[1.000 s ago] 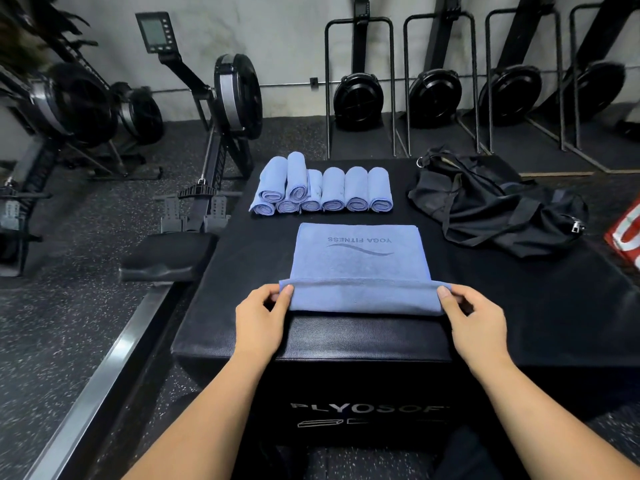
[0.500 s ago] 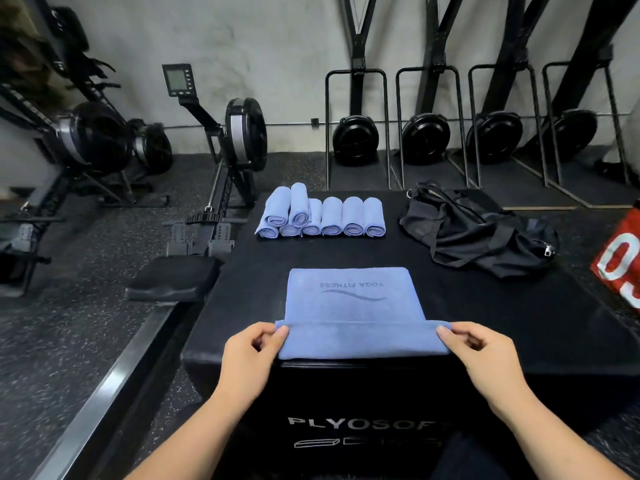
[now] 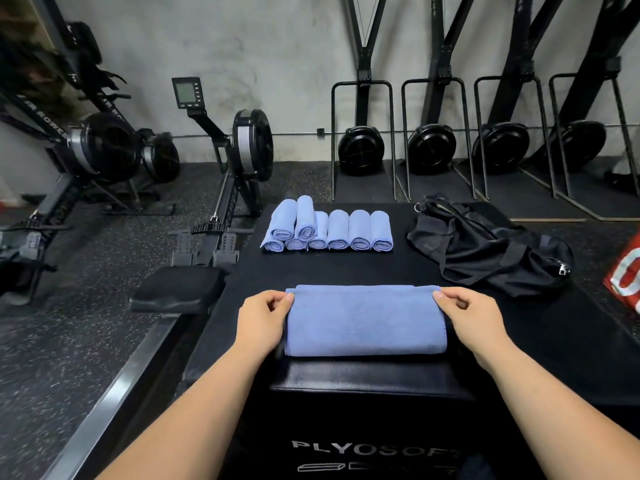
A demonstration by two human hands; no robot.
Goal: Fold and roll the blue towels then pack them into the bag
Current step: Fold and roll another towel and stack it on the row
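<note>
One large black padded plyo box (image 3: 346, 268), lettered PLYOSOFT in white on its near face, fills the middle of the view and carries everything the task needs. Behind it, four black rowing machines stored upright (image 3: 431, 148) stand in a row against the grey wall. To the left, one black rowing machine with a small monitor (image 3: 251, 147) sits flat on the speckled floor. More rowers stand farther left, but their number is hard to tell.

One limp black fabric bag (image 3: 485, 251) lies slumped on the far right part of the box top, with a metal zip pull showing at its right end.

One blue towel folded into a wide flat band (image 3: 363, 320) lies near the front edge of the box, its long sides running left to right. The left hand (image 3: 263, 317) pinches the far left corner of this towel between thumb and curled fingers. The right hand (image 3: 474, 320) pinches the far right corner the same way. Both hands sit just outside the towel's short ends.

Eight rolled blue towels (image 3: 337, 230) lie at the far edge of the box, left of the bag and apart from it. Six lie side by side, and two rest on top at the left end.

One red and white object (image 3: 627, 275) is cut off by the right edge of the view.
</note>
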